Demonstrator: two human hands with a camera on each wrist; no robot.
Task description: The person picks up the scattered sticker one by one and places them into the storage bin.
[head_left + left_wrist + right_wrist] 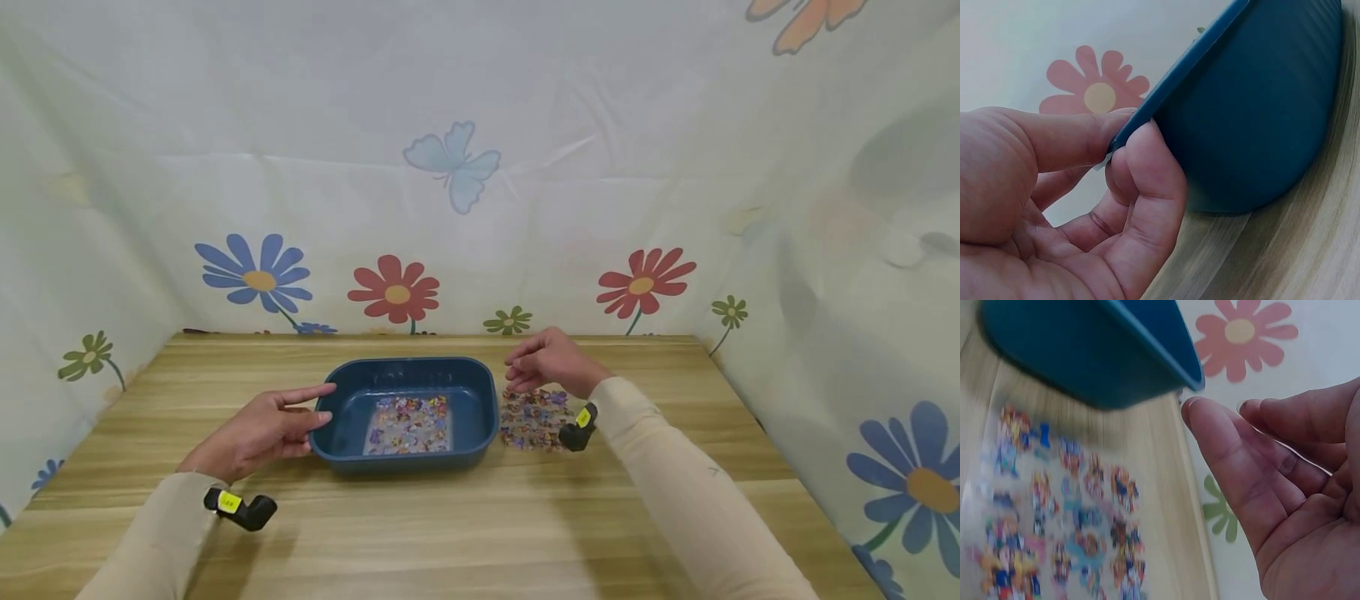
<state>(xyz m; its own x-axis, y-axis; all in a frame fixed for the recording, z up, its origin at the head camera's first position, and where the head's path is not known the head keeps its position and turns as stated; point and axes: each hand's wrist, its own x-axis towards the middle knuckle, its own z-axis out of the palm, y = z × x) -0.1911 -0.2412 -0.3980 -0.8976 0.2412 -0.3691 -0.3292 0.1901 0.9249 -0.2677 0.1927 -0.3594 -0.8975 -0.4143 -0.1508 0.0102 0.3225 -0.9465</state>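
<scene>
A dark blue rectangular basin (405, 463) with rounded corners stands on the table. My left hand (262, 429) pinches its left rim between thumb and fingers, as the left wrist view shows close up at the rim (1179, 67). Inside the basin lies a clear sheet of small colourful stickers (411, 427). To the right of the basin, a second see-through sticker sheet (534, 421) with cartoon figures lies flat on the wood, partly hidden by the right wrist. Over its far edge hovers my right hand (551, 364), thumb and fingertips apart with nothing between them, near the basin's right rim.
The wood-grain table (420, 542) ends at the back against a pale curtain (540, 208) printed with flowers and butterflies, which also hangs at both sides. Small black wrist cameras sit on the left sleeve (153, 529) and the right sleeve (690, 475).
</scene>
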